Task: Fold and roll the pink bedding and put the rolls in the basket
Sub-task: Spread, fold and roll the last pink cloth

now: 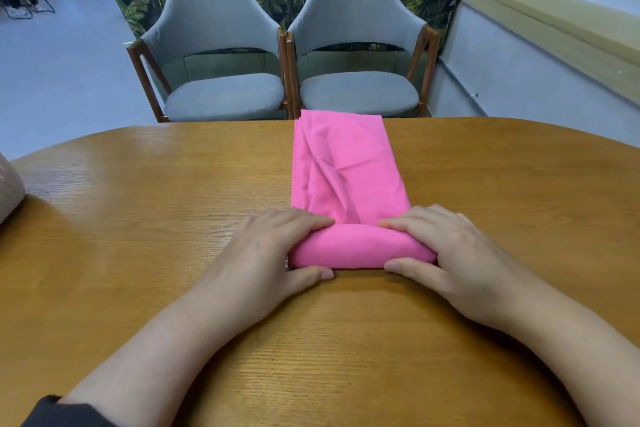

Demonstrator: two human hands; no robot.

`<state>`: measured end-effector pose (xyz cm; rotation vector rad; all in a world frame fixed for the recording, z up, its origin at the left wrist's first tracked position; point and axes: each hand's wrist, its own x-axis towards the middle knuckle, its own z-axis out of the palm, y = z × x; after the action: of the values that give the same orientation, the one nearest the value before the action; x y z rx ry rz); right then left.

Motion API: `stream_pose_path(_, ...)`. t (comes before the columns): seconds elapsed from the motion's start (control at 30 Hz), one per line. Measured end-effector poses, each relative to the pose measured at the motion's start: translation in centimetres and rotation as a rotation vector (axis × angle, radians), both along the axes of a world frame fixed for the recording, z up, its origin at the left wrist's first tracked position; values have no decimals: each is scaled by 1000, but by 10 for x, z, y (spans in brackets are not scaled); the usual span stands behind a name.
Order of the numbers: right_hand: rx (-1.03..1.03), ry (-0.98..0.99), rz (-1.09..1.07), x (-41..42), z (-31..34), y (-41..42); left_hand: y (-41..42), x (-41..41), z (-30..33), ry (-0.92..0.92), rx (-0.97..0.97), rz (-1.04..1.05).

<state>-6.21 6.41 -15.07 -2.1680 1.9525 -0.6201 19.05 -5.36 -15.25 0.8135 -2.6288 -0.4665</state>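
Gripping the near, rolled end of the pink bedding [346,180], both hands work side by side on the wooden table [138,218]. The left hand [277,246] lies palm down over the left end of the roll [360,248], its fingers curled across the top of the bulge and its thumb tucked against the near side at the table surface. The right hand [450,253] mirrors it on the right end, fingers draped over the top and pointing inward, thumb pressed along the near lower edge. Between the two hands the middle of the roll shows as a smooth, rounded pink bulge. Beyond the fingertips the unrolled part of the bedding runs straight away as a long, narrow folded strip with a few creases, its far end reaching the far table edge. Both forearms come in bare from the near edge, and a dark sleeve [62,412] shows at the left elbow. Past the far end of the strip stand two grey chairs [221,45] with wooden frames. Far off to the left of the left hand, a pale fabric object [8,187] sits at the table edge, too cropped to identify.
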Motion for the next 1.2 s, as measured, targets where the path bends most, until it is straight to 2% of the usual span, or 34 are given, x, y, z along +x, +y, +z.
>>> stream_pose_path(0.13, 42, -121, -70, -1, 9, 4, 1, -2, 3, 64, 57, 25)
stream_pose_path(0.33, 125, -388, -57, 1, 17, 8, 10, -1, 10, 175, 310, 20)
stream_pose_path(0.47, 1, -442, -81, 4, 9, 2, 10, -5, 12, 194, 409, 77)
stream_pose_path(0.57, -76, -376, -119, 7, 4, 0, 9, -8, 11, 210, 438, 132)
stream_pose_path(0.67, -166, -306, -97, 7, 5, 2, 10, -11, 5, 278, 358, 193)
stream_pose_path(0.77, -63, -156, -45, -2, 9, 6, 7, -11, 1, 363, 207, 200)
stream_pose_path(0.83, -1, -60, -7, -8, 8, 6, 3, -9, 2, 326, 4, 123)
stream_pose_path(0.9, 0, -18, -11, -8, 6, 5, -1, -4, 2, 248, -49, 60)
stream_pose_path(0.97, -12, -39, -22, -7, 5, 3, -4, 1, 2, 117, 8, 22)
stream_pose_path(1.03, -5, -68, -20, -6, 6, 2, -7, 4, 1, 10, -20, 10)
stream_pose_path(1.2, 50, -246, -75, -6, 11, 4, -1, 0, 5, 28, -5, 61)
